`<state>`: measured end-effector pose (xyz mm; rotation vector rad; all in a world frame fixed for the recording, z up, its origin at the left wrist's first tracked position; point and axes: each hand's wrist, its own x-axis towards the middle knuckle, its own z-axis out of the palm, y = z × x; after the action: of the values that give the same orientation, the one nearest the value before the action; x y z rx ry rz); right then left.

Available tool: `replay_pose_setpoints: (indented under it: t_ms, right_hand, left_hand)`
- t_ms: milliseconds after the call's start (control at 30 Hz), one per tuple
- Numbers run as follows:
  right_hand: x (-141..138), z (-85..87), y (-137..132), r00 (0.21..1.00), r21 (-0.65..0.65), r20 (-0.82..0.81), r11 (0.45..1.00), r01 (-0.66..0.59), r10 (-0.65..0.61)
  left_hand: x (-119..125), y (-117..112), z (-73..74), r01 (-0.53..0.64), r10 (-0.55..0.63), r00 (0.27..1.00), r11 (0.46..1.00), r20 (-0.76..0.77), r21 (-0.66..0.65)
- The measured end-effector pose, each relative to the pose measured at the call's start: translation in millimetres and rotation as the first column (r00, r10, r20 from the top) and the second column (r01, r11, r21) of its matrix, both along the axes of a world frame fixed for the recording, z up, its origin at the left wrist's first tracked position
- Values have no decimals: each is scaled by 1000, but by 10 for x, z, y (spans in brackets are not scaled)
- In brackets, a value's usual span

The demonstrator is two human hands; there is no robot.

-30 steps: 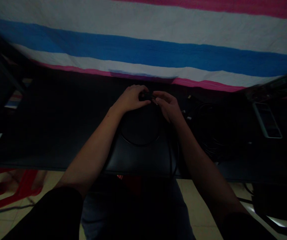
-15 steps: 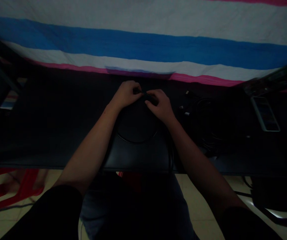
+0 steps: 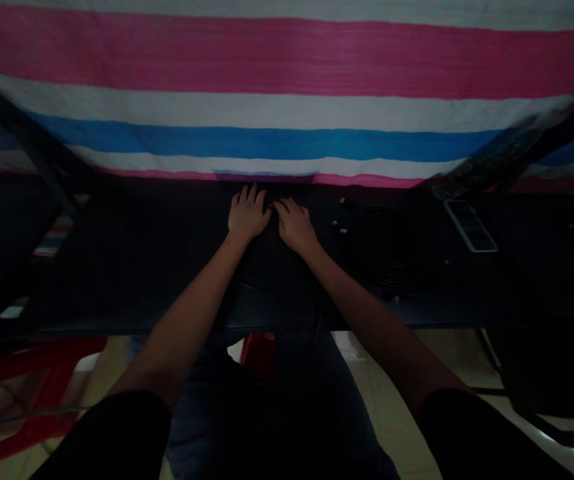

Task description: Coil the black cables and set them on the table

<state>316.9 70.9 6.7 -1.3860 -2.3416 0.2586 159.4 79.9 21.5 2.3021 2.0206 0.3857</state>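
**Left hand (image 3: 248,215) and right hand (image 3: 294,227) lie open, palms down, on a black table (image 3: 117,267).**

Fingers spread, they sit just apart, holding nothing I can make out, on top of a looped black cable (image 3: 271,283) barely visible in the gloom. A second coil of black cable (image 3: 371,243) lies to the right, then a phone (image 3: 469,227), with a pink, white and blue striped cloth (image 3: 287,137) beyond.

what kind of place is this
Most likely a plain room in a home: a dark table stands against a hanging pink, white and blue striped cloth, with a phone lying on it and a red plastic seat on the tiled floor.
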Motion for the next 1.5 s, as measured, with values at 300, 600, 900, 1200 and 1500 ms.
replay_pose_setpoints:
  t_ms: [300, 600, 900, 1200, 1500]
  right_hand:
    - [53, 41, -15, 986, -68, -168, 998, 1, -13]
    - [162, -26, -4, 845, -224, -534, 969, -105, -32]
    - [445, 21, 17, 469, -461, -786, 887, -10, -403]
    - [661, 172, -438, 491, -581, -729, 811, -75, -477]
    - [741, 373, -1517, 790, -578, -546, 808, -114, -278]
  left_hand:
    - [34, -458, 9, -74, 72, 994, 997, 83, 25]
    - [-349, -1050, 139, -130, 151, 929, 988, 337, -84]
    - [-1082, -1779, 538, -270, 359, 560, 931, 747, -246]
    - [-1559, -2767, 890, -110, 610, 359, 780, 707, -616]
    - [-861, -2938, 778, 111, 308, 770, 798, 559, -592]
